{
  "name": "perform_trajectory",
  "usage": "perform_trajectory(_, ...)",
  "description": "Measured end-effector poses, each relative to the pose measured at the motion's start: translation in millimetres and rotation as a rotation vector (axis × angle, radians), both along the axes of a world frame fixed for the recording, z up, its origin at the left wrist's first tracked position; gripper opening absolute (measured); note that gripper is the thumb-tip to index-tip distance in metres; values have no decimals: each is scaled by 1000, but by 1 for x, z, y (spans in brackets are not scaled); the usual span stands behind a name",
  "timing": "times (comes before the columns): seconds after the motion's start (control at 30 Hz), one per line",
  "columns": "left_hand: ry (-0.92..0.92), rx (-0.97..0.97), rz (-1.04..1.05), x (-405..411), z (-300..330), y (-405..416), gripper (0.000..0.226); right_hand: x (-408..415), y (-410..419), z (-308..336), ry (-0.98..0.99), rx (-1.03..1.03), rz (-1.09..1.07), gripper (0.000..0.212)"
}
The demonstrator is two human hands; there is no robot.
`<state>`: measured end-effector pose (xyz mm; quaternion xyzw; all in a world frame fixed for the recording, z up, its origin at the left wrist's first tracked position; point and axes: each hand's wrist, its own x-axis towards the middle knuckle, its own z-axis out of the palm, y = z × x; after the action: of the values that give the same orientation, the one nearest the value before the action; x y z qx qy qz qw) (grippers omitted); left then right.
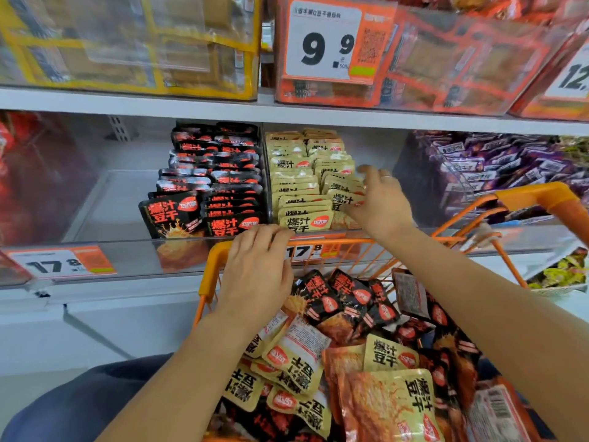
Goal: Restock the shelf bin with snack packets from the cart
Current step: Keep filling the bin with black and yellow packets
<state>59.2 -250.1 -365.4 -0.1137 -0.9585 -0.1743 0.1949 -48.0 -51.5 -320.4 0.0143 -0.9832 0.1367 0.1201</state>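
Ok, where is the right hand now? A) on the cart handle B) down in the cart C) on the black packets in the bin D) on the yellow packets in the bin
D: the right hand rests on the yellow packets, right of the black packets.

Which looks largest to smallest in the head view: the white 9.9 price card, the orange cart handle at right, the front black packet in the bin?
1. White 9.9 price card
2. Front black packet
3. Orange cart handle
The last two look close; differing distances make true sizes unsure.
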Motion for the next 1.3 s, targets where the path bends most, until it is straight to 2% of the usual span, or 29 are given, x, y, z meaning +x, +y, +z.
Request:
perform_trajectory(0.07,7,1,0,-1,0,0,41,-2,4,2,-132,-107,-125,80)
perform_trajectory(0.17,7,7,2,-1,0,0,41,-15,7,-2,-515,-148,-159,60)
perform_trajectory(0.27,3,15,-2,-1,0,0,41,-26,9,-1,-578,-164,-200,56)
perform_trajectory(0.4,7,29,-12,0,0,0,40,-26,10,-5,-482,-180,-134,54)
perform_trajectory(0.5,7,25,-11,0,1,0,40,-14,12,-3,-378,-228,-118,67)
perform_trajectory(0.53,7,21,-15,0,1,0,40,-6,15,3,-257,-246,-106,66)
perform_trajectory(0.6,4,18,-17,1,1,0,40,23,20,18,80,-255,65,45)
perform_trajectory(0.67,1,19,-16,1,2,0,41,66,24,31,228,-145,366,23)
perform_trajectory(0.7,1,20,-14,1,2,0,41,90,25,35,195,-25,491,26)
perform_trajectory(0.73,4,19,-13,2,2,0,41,111,24,37,69,142,575,35)
perform_trajectory(0.8,6,10,-14,2,3,0,41,141,23,37,-375,612,585,52)
perform_trajectory(0.83,3,5,-14,2,4,0,41,151,27,30,-561,807,582,53)
perform_trajectory(0.87,1,-1,-15,3,4,0,41,159,29,23,-702,914,568,50)
perform_trajectory(0.93,-9,-12,-17,4,3,1,42,167,38,5,-816,925,603,38)
perform_trajectory(1.0,-17,-21,-10,4,4,1,43,162,50,-4,-881,788,606,26)
perform_trajectory(1.03,-13,-12,4,4,4,1,43,155,55,-3,-898,596,583,20)
perform_trajectory(1.1,72,56,37,6,10,4,39,139,58,14,-862,45,523,7)
perform_trajectory(1.17,189,183,-12,11,23,8,33,125,57,32,-696,-299,480,19)
perform_trajectory(1.2,150,265,-97,15,33,13,36,119,57,37,-622,-356,486,18)
perform_trajectory(1.3,-402,482,-365,30,59,41,57,113,51,41,-389,-438,544,9)
